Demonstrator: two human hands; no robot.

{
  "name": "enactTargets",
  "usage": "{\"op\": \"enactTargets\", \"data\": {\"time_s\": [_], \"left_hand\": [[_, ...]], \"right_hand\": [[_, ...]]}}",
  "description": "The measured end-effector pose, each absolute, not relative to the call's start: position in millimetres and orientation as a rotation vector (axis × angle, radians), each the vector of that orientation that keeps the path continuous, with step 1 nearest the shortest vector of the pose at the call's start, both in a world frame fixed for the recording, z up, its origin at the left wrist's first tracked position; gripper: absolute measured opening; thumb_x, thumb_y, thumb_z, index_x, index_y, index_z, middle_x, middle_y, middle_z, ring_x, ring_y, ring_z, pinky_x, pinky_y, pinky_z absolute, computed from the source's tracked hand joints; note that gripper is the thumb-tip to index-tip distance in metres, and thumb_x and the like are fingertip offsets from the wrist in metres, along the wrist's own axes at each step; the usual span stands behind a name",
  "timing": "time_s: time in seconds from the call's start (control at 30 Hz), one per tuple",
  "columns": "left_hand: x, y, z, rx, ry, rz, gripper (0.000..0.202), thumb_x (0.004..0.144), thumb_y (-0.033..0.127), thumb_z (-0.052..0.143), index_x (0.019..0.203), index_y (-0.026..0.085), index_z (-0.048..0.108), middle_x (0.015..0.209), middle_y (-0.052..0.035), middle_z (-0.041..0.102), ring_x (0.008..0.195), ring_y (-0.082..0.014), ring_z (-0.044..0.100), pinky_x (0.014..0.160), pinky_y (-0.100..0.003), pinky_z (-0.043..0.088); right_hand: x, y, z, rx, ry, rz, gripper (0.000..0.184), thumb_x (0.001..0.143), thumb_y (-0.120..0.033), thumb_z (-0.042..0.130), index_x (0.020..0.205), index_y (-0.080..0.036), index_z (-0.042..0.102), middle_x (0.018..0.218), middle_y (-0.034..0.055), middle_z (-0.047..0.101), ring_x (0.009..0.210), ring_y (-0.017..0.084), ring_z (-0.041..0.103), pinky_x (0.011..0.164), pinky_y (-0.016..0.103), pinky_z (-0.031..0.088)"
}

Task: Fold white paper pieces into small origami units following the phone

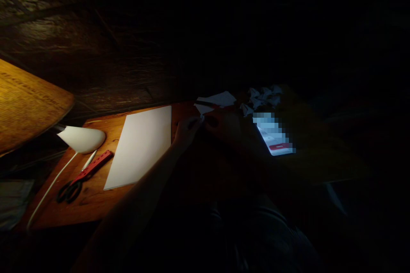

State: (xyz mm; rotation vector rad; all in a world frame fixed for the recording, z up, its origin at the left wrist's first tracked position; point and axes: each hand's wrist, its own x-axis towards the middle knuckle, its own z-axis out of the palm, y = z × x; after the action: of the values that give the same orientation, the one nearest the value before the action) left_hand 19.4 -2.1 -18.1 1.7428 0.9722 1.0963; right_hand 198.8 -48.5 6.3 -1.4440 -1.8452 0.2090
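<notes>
My left hand (186, 129) is closed in a pinch on a small piece of white paper (202, 117), above the middle of the wooden table. Facing it, my right hand (226, 126) is in deep shadow, its fingers curled in at the same piece; their exact grip is hard to make out. Just beyond the hands lie cut pieces of white paper (224, 99), with a dark strip-like shape across them. Several small folded or crumpled paper pieces (264, 97) sit in a cluster to the right.
A stack of white sheets (144, 149) lies left of my left forearm. Further left are scissors (70, 190), a red strip-shaped thing (94, 165), a white pen (89, 160) and a lamp base (85, 138) with a cord. A lit phone (272, 134) lies at the right.
</notes>
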Motion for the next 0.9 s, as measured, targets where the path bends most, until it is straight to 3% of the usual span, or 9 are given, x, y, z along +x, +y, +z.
{"op": "enactTargets", "data": {"time_s": [0.27,0.63,0.9], "left_hand": [[19.7,-2.2,-18.1,1.758,0.979,1.087,0.032,0.085,0.05,0.071,0.08,0.019,0.072,0.078,-0.0024,0.071,0.077,-0.0181,0.062,0.073,-0.028,0.049],[19.7,-5.7,-11.3,1.75,0.994,1.124,0.03,0.087,0.048,0.068,0.078,0.02,0.073,0.074,-0.0019,0.069,0.076,-0.0181,0.06,0.068,-0.027,0.047],[21.3,-5.0,-12.8,1.733,0.987,1.109,0.031,0.085,0.05,0.069,0.075,0.02,0.069,0.073,-0.0016,0.066,0.073,-0.0177,0.057,0.066,-0.028,0.044]], "right_hand": [[197.8,-48.5,5.1,-1.465,-1.853,0.17,0.02,0.09,-0.035,0.071,0.105,-0.025,0.08,0.107,0.0081,0.081,0.097,0.027,0.074,0.079,0.037,0.054],[199.1,-46.7,6.9,-1.324,-1.768,0.391,0.019,0.09,-0.029,0.07,0.104,-0.018,0.079,0.104,0.0091,0.081,0.094,0.024,0.074,0.084,0.036,0.055],[196.4,-49.2,7.8,-1.405,-1.764,0.324,0.017,0.091,-0.033,0.07,0.1,-0.022,0.078,0.101,0.0075,0.081,0.09,0.024,0.074,0.081,0.036,0.054]]}}
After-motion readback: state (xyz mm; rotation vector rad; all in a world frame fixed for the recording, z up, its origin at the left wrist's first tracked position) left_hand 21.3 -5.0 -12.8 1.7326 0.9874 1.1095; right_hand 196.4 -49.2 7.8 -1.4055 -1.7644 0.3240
